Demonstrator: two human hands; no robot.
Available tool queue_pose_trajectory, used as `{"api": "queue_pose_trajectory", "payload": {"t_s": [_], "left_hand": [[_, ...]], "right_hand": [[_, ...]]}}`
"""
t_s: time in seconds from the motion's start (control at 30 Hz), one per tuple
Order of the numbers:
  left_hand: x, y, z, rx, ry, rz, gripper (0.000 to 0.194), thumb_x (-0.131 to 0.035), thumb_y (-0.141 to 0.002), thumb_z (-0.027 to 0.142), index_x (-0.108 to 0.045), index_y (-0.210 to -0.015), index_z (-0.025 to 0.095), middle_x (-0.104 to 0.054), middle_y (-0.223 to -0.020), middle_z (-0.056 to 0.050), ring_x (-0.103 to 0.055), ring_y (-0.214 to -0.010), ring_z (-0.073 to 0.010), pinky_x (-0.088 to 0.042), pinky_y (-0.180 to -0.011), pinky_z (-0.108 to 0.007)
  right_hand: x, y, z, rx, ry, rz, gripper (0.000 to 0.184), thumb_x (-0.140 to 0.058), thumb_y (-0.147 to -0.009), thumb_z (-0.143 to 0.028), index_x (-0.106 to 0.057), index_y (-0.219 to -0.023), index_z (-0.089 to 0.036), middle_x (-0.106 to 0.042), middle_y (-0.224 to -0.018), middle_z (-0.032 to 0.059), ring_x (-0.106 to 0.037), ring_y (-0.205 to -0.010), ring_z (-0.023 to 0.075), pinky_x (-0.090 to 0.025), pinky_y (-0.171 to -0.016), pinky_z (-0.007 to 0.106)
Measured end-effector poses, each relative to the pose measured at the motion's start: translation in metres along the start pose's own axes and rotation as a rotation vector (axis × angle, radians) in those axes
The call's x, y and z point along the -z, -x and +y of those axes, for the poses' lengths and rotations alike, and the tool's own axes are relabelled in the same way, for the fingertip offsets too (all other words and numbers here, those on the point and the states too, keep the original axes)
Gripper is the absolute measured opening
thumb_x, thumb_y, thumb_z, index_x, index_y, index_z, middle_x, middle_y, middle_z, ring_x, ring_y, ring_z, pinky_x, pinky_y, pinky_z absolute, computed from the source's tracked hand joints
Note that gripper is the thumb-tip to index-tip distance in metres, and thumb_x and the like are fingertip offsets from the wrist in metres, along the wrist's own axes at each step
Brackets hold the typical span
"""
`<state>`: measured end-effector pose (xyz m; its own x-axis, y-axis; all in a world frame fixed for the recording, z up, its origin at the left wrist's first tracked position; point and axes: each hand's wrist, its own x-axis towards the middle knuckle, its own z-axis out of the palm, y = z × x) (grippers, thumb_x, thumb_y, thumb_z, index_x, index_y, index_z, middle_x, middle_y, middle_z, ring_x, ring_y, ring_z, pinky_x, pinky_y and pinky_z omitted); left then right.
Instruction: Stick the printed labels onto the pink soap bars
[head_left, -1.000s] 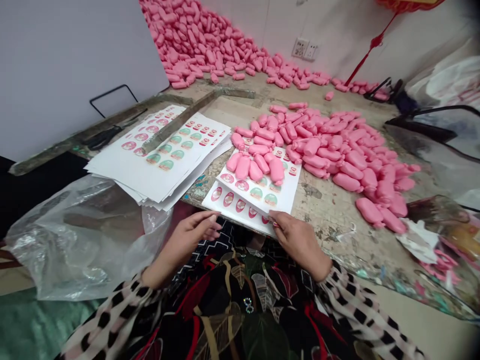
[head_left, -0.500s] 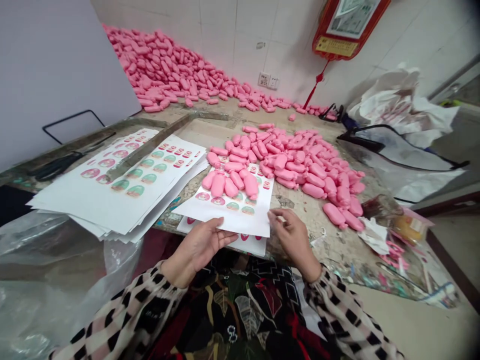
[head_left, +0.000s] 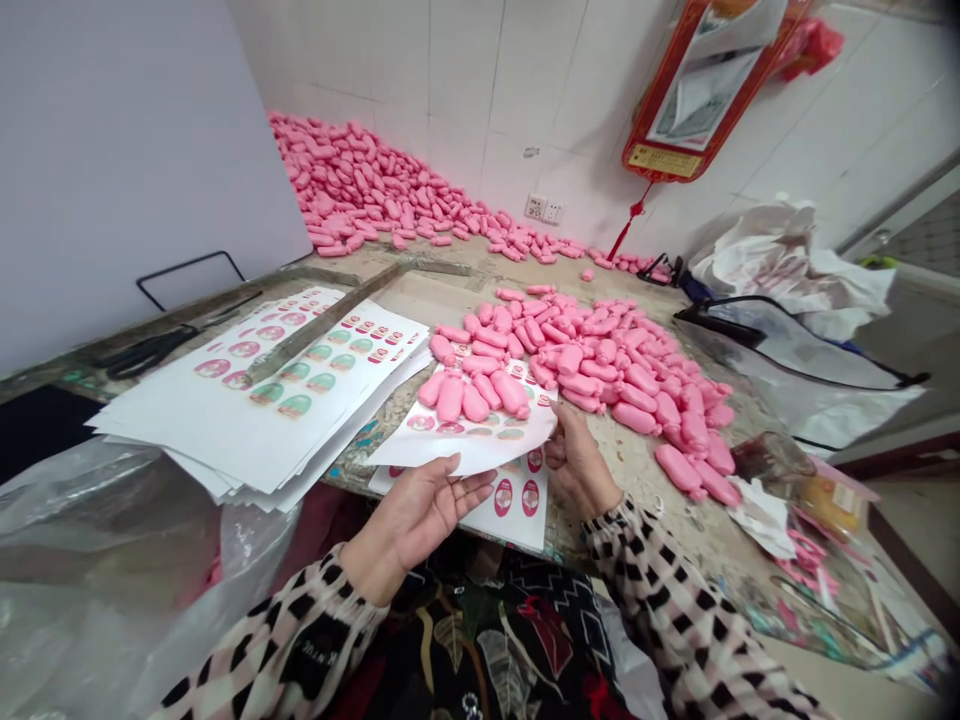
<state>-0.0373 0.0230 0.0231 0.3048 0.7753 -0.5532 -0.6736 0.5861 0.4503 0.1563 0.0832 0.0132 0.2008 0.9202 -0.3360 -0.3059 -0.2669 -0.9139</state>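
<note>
White wall tiles (head_left: 465,90) stand behind your counter (head_left: 626,465); at its near edge, your right hand (head_left: 581,458) pinches the right side of a printed sheet (head_left: 476,455) bearing pink pieces (head_left: 450,397), while your left hand (head_left: 420,512) spreads palm-up by the sheet's raised near edge.

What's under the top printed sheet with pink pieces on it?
A second printed sheet: its front part shows, with pink oval labels. The rest is covered by the top sheet, and the left hand hides some too. Can't tell whether more sheets lie below.
</note>
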Motion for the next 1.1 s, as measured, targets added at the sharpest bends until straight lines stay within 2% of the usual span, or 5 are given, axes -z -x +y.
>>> {"api": "queue_pose_trajectory", "payload": {"t_s": [0.2, 0.4, 0.57, 0.9, 1.1], "left_hand": [[-0.01, 0.006, 0.015, -0.016, -0.02, -0.036, 0.016, -0.052, -0.082, 0.011, -0.056, -0.096, 0.004, -0.068, -0.09, -0.021, -0.067, -0.086, -0.025, -0.054, -0.08, -0.034], [-0.019, 0.024, 0.039, -0.071, -0.133, -0.152, 0.025, -0.051, -0.083, 0.02, -0.061, -0.1, 0.004, -0.067, -0.102, -0.02, -0.066, -0.088, -0.0275, -0.054, -0.079, -0.035], [-0.017, 0.04, 0.051, -0.065, -0.176, -0.139, 0.031, -0.047, -0.085, 0.026, -0.062, -0.099, 0.002, -0.066, -0.103, -0.024, -0.065, -0.09, -0.0308, -0.051, -0.083, -0.043], [0.001, 0.056, 0.006, 0.35, -0.136, -0.059, 0.038, -0.051, -0.083, 0.027, -0.055, -0.11, 0.0, -0.07, -0.082, -0.018, -0.067, -0.072, -0.0238, -0.053, -0.073, -0.037], [-0.009, 0.067, -0.002, 0.285, -0.098, -0.157, 0.04, -0.053, -0.082, 0.019, -0.053, -0.119, 0.004, -0.068, -0.1, -0.019, -0.066, -0.09, -0.0275, -0.052, -0.08, -0.04]], "right_hand": [[-0.005, -0.011, -0.019, 0.101, 0.191, -0.051, 0.034, -0.057, -0.058, -0.016, -0.056, -0.091, -0.018, -0.036, -0.041, -0.0113, -0.023, -0.031, 0.0036, -0.011, -0.032, 0.016], [-0.012, 0.002, -0.053, 0.191, 0.187, -0.085, 0.022, -0.057, -0.056, -0.017, -0.06, -0.078, -0.015, -0.042, -0.042, -0.0081, -0.021, -0.033, 0.0028, -0.01, -0.033, 0.018], [-0.007, 0.034, -0.071, 0.251, 0.2, -0.107, 0.021, -0.057, -0.057, -0.014, -0.063, -0.077, -0.014, -0.044, -0.045, -0.0071, -0.023, -0.034, 0.002, -0.011, -0.034, 0.017], [0.044, 0.118, -0.095, 0.15, 0.323, 0.112, 0.025, -0.068, -0.059, -0.022, -0.065, -0.084, -0.019, -0.058, -0.056, -0.0012, -0.052, -0.046, 0.0123, -0.038, -0.043, 0.022], [0.065, 0.165, -0.097, 0.324, 0.529, 0.253, 0.022, -0.069, -0.068, -0.037, -0.068, -0.089, -0.028, -0.065, -0.076, 0.0059, -0.055, -0.052, 0.0162, -0.035, -0.039, 0.025]]}}
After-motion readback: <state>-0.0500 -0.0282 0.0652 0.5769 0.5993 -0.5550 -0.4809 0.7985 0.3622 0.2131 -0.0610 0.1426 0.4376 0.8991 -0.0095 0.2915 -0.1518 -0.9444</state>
